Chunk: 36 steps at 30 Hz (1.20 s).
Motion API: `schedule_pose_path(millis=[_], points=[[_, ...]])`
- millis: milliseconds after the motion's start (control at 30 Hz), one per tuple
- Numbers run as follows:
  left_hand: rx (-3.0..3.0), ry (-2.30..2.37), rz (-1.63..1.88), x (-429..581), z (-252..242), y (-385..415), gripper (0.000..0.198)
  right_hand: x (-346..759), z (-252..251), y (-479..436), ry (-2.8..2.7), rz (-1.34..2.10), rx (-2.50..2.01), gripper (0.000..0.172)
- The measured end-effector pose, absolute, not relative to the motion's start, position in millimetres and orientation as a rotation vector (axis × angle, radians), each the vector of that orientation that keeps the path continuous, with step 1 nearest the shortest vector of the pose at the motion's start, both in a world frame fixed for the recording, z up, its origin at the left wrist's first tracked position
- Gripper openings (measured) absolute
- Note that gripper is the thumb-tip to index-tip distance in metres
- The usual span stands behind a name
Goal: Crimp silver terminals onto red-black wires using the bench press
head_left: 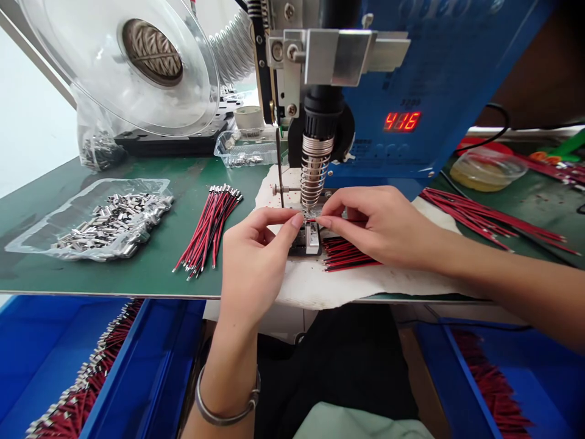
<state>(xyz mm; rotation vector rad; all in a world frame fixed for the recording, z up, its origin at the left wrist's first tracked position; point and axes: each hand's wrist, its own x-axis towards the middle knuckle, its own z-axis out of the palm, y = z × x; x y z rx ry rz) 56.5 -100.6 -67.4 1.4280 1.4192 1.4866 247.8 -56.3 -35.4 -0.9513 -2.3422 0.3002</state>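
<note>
In the right hand (381,221), between fingertips, a red wire (312,220).

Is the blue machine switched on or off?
On: the red display on the blue machine is lit, showing 416. How hot it is, I cannot tell.

Green-topped counter (150,275), thin pale front edge. White wall (25,113) far left, brightly lit. Dark brown surface (539,85) upper right, in shadow. Pale panel (278,320) under counter.
</note>
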Motion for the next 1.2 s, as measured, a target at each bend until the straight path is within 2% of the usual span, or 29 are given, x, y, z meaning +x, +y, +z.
schedule_pose_path(millis=[1200], points=[[1.400, 1.394, 1.502, 56.5, -68.4, -101.9, 0.021, 244.5, -35.2, -58.7, -2.290, 0.365, -0.950, 0.015]])
